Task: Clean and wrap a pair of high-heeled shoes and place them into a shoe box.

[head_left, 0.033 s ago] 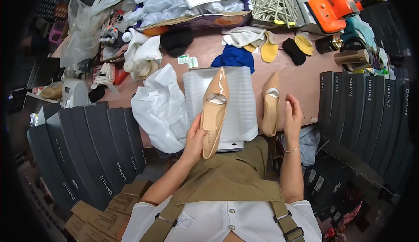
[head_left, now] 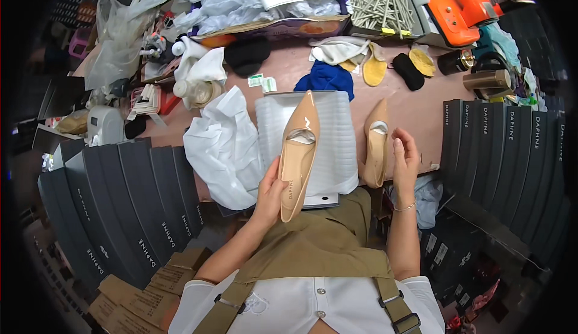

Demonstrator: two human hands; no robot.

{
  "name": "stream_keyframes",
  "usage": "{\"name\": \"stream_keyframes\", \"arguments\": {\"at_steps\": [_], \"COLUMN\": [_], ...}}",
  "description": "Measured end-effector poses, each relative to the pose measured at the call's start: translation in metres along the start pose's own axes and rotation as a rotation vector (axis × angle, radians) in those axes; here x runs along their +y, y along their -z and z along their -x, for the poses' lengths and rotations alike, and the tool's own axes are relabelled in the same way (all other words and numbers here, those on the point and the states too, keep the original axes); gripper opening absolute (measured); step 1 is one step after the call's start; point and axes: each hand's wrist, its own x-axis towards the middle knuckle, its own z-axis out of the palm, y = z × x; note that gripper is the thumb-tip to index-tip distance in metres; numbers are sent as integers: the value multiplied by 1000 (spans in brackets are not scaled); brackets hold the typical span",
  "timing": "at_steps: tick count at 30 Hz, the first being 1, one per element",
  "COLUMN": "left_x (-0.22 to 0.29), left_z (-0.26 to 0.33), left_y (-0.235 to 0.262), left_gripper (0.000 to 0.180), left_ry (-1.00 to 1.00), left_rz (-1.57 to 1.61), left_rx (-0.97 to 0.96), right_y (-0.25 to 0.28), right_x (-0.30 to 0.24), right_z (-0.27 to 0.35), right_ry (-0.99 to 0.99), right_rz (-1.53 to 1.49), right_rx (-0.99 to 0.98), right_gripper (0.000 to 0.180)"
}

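Observation:
A beige patent pointed shoe (head_left: 298, 165) is gripped at its heel end by my left hand (head_left: 271, 195), thumb over the inner sole and toe pointing away from me. White stuffing shows in its toe. Below it lies an open shoe box lined with white ribbed foam (head_left: 337, 147). The matching beige shoe (head_left: 376, 153) rests on the pink table, right of the box. Just right of that shoe, my right hand (head_left: 404, 156) is raised, its fingers loosely bent and apart, with nothing in it. Crumpled white wrapping paper (head_left: 221, 150) spreads at the box's left.
Dark shoe boxes stand in rows at left (head_left: 120, 201) and right (head_left: 512, 153). Behind the foam are a blue cloth (head_left: 325, 82), yellow insole-shaped pads (head_left: 374, 69) and a black pad (head_left: 407, 72). Farther back sit a tray of thin sticks (head_left: 379, 3) and an orange tool (head_left: 460, 15).

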Motion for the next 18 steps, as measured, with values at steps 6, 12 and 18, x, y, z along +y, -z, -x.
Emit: {"name": "stream_keyframes", "arguments": {"at_steps": [6,12,18], "left_x": [18,19,32], "left_z": [37,49,-20], "left_y": [-5,3,24], "left_gripper": [68,75,59], "left_ry": [-159,-187,168], "left_rz": [-90,-83,487], "left_rx": [-54,-95,-409], "right_y": [-71,-111,-114], "right_x": [-30,-38,-34], "right_z": [43,85,93], "right_ry": [-55,-194,-168], "right_rz": [-235,-168,-49], "right_rx": [-405,-523,-718], "right_gripper": [65,69,67]}}
